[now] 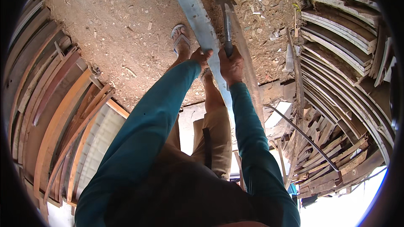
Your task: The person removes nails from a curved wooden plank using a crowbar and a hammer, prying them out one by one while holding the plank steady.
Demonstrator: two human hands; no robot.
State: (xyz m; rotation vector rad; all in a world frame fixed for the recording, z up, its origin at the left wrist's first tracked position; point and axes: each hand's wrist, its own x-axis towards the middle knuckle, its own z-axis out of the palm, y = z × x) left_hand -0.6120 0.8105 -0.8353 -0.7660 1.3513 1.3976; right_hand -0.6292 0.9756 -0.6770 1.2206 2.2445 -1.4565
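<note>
A long board with worn pale blue paint [198,14] runs from the top of the view down between my arms. My left hand [202,57] is closed on the board's left edge, with its thumb over the painted face. In my right hand [231,65] is a claw hammer [227,23], gripped by its dark handle. The hammer's head points away from me, just right of the blue board. My right fist is beside the board's right edge; whether it touches the board I cannot tell.
A brown plank [248,59] lies along the right of the blue board. Stacked timber [54,88] stands at the left, and more planks [336,67] are piled at the right. A thin dark bar [301,133] slants near the scrap wood. Wood chips litter the dirt floor [122,29].
</note>
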